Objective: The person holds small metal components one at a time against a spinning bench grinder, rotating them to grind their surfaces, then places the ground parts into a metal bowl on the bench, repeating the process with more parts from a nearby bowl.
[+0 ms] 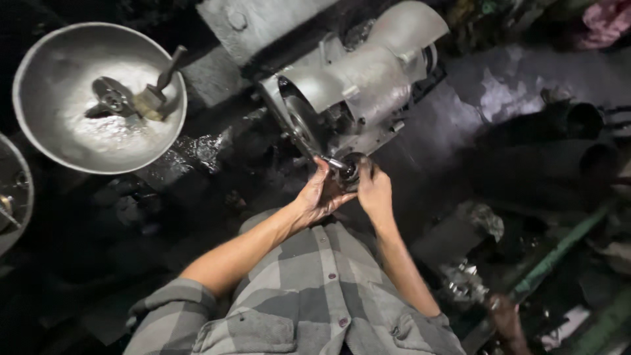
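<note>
Grey cast housing sits at twelve o'clock, tilted so its lower end faces the person. Both hands meet there on a small dark round part: left hand cups it from nine o'clock, seemingly steadying it, while right hand pinches from three. What the part is stays unclear in shadow. A steel bowl with a hammer lies at ten.

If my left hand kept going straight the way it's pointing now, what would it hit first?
Probably the small dark round part both hands are working on: the left hand points up and right at it. Just behind stands the grey metal machine housing. Depth is hard to judge.
</note>
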Demonstrator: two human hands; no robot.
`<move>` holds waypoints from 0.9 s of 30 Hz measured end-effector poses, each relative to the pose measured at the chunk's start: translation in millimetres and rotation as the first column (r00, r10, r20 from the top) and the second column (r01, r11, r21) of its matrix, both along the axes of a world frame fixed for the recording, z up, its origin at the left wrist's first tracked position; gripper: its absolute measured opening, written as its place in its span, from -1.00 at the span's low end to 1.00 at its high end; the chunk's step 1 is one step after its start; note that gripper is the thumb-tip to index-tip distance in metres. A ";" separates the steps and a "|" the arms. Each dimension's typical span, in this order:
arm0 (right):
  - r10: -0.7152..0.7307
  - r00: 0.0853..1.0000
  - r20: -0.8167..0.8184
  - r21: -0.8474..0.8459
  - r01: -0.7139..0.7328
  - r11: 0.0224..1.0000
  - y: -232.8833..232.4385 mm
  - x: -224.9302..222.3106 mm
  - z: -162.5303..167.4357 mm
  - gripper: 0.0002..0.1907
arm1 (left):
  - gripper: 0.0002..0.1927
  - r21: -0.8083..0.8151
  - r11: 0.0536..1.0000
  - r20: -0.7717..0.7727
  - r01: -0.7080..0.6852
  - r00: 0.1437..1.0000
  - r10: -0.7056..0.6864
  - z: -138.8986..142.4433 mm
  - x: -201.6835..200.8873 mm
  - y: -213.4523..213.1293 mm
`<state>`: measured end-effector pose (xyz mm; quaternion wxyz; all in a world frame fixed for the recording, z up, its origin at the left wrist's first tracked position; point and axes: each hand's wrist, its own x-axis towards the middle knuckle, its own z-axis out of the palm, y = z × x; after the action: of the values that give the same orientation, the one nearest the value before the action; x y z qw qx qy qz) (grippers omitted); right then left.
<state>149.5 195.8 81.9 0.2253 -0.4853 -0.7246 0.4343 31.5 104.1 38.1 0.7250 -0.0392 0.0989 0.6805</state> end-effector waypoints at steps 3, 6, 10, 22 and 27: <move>0.056 0.986 -0.154 0.129 -0.036 0.991 -24.9 21.4 8.1 -0.54 | -0.09 0.141 0.989 -0.047 0.037 0.998 -0.030 1.3 3.2 -3.1; 0.123 0.933 -0.339 0.251 -0.036 0.967 -36.2 20.8 1.4 -0.52 | -0.09 0.250 0.965 -0.109 0.078 0.993 -0.052 5.8 -5.6 -13.5; 0.005 0.940 -0.342 -0.138 -0.056 0.989 -23.3 -4.6 -17.1 -0.59 | -0.09 0.141 0.990 -0.196 0.020 0.981 0.009 13.0 -20.5 -25.2; 0.086 0.995 0.049 0.148 -0.092 0.985 -1.7 -56.7 -19.6 -0.57 | 0.07 -0.090 0.986 -0.066 -0.138 0.989 0.133 17.2 -37.6 -19.8; 0.088 0.995 0.051 0.145 -0.094 0.985 0.5 -41.9 -24.2 -0.59 | 0.04 -0.150 0.983 -0.056 -0.103 0.994 0.095 11.2 -32.7 -11.1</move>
<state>107.7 196.3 57.7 0.2243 -0.4433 -0.7809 0.3786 -1.2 93.0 49.4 0.6826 -0.0829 0.1665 0.7068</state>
